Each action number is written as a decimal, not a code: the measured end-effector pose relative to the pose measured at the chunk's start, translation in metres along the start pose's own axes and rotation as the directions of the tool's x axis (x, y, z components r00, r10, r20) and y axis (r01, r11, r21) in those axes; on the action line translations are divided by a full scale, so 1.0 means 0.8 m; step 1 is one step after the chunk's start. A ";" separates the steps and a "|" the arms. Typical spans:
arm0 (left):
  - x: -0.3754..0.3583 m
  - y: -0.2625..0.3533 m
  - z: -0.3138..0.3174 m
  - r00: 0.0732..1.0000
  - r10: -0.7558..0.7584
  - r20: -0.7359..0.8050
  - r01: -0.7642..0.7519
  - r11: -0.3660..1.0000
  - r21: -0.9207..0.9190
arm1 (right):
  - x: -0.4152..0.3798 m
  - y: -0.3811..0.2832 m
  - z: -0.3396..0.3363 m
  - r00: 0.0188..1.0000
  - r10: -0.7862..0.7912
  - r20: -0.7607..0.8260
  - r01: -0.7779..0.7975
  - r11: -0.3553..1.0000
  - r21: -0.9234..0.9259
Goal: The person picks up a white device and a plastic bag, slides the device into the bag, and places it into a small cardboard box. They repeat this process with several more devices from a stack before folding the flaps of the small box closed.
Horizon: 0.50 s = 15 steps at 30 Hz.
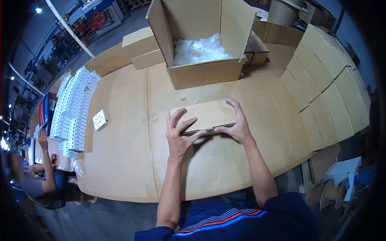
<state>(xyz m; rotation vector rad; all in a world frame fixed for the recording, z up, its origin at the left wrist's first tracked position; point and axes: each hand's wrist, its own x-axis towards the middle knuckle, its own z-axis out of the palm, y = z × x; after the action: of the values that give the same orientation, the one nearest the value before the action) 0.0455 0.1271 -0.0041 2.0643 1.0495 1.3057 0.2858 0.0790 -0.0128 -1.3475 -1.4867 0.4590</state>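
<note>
A flat, closed brown cardboard box (pixel 209 113) lies at the middle of the cardboard-covered table (pixel 217 160). My left hand (pixel 179 130) grips its left end, fingers curled over the top and thumb along the near side. At the right end, my right hand (pixel 238 124) holds the same box, with fingers over the far corner and thumb on the near edge. Just beyond it stands a large open carton (pixel 207 76) with crumpled clear plastic (pixel 201 50) inside. Small brown scraps lie between the two.
Closed brown boxes (pixel 321 88) are stacked at the right. Small white boxes (pixel 72 110) form rows on the left, with one small white box (pixel 99 120) apart from them. Another person (pixel 44 176) sits at the far left. A cable spool (pixel 329 193) stands below the table's right edge.
</note>
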 end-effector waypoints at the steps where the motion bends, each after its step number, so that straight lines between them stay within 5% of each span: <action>1: -0.001 -0.001 0.001 1.000 0.012 -0.016 -0.011 1.000 0.028 | 0.001 0.001 0.003 1.000 0.015 -0.002 -0.015 1.000 -0.002; 9: 0.000 -0.010 0.004 0.994 0.071 -0.078 -0.066 0.995 0.073 | -0.002 0.008 0.012 0.996 0.058 -0.061 -0.057 0.998 0.009; 13: -0.006 -0.003 0.005 0.974 -0.226 -0.034 0.213 0.952 -0.221 | -0.004 0.007 0.012 0.994 0.070 -0.083 -0.067 0.997 0.041; 14: -0.007 -0.013 0.000 0.997 -0.009 -0.073 0.010 1.000 0.025 | -0.004 0.004 0.010 0.995 0.077 -0.070 -0.076 0.997 0.017; 15: -0.008 -0.006 -0.002 0.989 -0.074 -0.132 0.072 0.997 -0.015 | -0.005 0.004 0.011 0.994 0.084 -0.073 -0.080 0.996 0.046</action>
<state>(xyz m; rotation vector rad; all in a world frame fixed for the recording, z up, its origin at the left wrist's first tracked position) 0.0406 0.1248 -0.0099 1.9345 1.1615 1.4238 0.2791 0.0797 -0.0201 -1.3813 -1.3568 0.4847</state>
